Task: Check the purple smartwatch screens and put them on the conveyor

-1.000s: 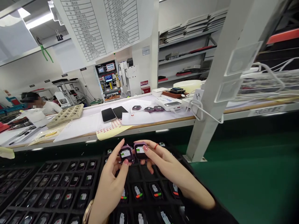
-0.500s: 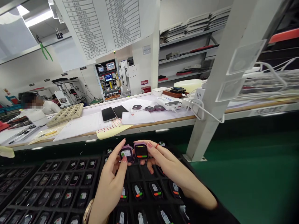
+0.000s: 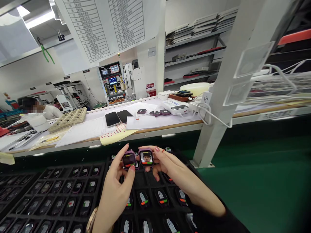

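Now lit, the purple square smartwatch pinched in the right hand shows a picture; the left hand grips another purple smartwatch; a slip could drop either onto the black compartmented tray.

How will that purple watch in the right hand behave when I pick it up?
The watch looks stiff, its square purple case holding its shape against the right hand's fingers. It is probably light, since fingertips alone carry it. The glossy screen may be slippery, so gripping the case edges seems safer.
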Demonstrator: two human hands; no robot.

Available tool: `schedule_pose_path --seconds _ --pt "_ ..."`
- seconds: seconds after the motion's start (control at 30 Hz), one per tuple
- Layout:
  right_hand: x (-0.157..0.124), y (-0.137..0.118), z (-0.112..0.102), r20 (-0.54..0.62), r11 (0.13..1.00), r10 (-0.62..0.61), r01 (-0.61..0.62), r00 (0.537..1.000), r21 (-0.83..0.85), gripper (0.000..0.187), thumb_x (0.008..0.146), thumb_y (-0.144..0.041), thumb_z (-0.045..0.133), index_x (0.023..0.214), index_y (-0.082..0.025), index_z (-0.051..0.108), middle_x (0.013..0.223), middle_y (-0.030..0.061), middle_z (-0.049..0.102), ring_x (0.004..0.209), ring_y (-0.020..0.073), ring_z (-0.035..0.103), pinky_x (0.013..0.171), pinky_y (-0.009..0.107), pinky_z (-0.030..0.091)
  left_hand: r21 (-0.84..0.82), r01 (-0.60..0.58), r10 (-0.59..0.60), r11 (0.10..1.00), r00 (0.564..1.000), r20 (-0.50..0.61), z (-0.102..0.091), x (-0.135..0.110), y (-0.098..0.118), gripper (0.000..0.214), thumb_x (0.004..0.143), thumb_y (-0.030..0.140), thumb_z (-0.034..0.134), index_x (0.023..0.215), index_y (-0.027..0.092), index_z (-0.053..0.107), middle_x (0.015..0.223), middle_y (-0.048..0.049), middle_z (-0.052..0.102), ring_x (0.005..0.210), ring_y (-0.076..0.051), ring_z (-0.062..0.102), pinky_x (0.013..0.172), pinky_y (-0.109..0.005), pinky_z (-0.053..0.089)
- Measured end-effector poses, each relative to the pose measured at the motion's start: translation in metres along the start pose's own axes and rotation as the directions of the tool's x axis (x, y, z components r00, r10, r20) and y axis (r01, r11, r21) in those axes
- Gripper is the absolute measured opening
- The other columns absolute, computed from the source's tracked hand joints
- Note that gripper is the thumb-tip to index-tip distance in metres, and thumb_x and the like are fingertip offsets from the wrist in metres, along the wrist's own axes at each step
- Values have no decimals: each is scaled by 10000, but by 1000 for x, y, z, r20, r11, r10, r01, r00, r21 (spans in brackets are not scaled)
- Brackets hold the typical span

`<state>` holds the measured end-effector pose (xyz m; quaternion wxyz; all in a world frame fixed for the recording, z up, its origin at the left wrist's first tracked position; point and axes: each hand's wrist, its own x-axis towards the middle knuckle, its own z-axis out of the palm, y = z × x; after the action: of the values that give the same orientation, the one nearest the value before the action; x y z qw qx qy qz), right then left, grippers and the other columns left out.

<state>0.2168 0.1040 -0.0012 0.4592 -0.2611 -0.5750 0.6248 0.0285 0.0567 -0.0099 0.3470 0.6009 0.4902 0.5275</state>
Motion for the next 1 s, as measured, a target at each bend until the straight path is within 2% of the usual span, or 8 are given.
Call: schedule_pose_path --seconds 0.1,0.27,0.6,0.8,1.0 --pt "0 0 -1 51 999 -1 3 999 -41 488 910 -483 647 1279 -169 590 1027 75 671 716 153 581 576 244 493 -6 1 -1 1000 1000 -6 -1 0 0 561 943 426 605 1473 365 435 1152 -40 661 924 -154 651 832 -236 555" --pt "1 0 -1 111 998 25 -18 993 -67 569 800 -304 679 1331 -195 506 1166 78 643 826 166 608 658 256 512 -12 4 -4 1000 1000 -15 -1 0 0 575 931 414 628 1470 350 442 1177 -49 672 1070 -192 645 856 -243 560" --pt "1 1 0 128 997 36 -26 991 -75 554 808 -292 680 1325 -198 503 1164 82 644 859 171 631 693 265 519 -37 11 -13 999 998 -54 3 0 6 546 929 391 638 1444 342 464 1348 -16 605 1200 -182 588 870 -205 535" --pt "1 4 -2 150 998 28 -19 988 -61 551 866 -339 710 1354 -201 495 1188 94 635 930 184 635 688 251 517 -32 3 -5 999 998 -61 2 0 6 551 923 388 646 1441 327 469 1342 -22 607 1185 -185 596 846 -208 540" --pt "0 4 -2 134 996 33 -20 990 -92 535 914 -398 681 1371 -192 496 1074 80 653 876 184 620 624 246 492 -41 -3 0 999 998 -69 3 1 6 535 915 387 652 1422 332 491 1326 -30 621 1167 -195 612 835 -223 549"
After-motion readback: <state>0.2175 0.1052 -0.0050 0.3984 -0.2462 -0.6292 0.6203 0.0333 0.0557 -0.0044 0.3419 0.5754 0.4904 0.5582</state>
